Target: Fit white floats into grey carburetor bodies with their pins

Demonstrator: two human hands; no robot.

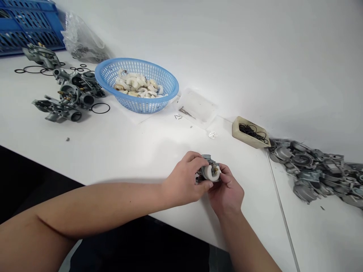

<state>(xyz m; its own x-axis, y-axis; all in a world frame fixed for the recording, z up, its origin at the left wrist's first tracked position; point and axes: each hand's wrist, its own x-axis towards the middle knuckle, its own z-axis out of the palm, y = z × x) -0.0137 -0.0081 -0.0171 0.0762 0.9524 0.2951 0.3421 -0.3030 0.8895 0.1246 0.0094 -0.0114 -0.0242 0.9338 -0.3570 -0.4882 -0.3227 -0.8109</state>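
My left hand (184, 181) and my right hand (227, 192) together hold a small aluminium carburetor body (204, 172) just above the white table's front edge. A white plastic float (211, 172) is mounted on its end, next to small brass fittings (216, 170). My left fingers wrap the far and left side of the carburetor, and my right fingers pinch it from the near right. My hands hide much of the body.
Several assembled carburetors (68, 96) and black O-rings (99, 108) lie at the left. A blue basket (136, 85) holds white floats. Nearby are a plastic bag (82, 39), blue crate (28, 28), pins on a clear lid (197, 107), a beige tray (251, 132) of rubber rings, and a heap of metal parts (314, 170).
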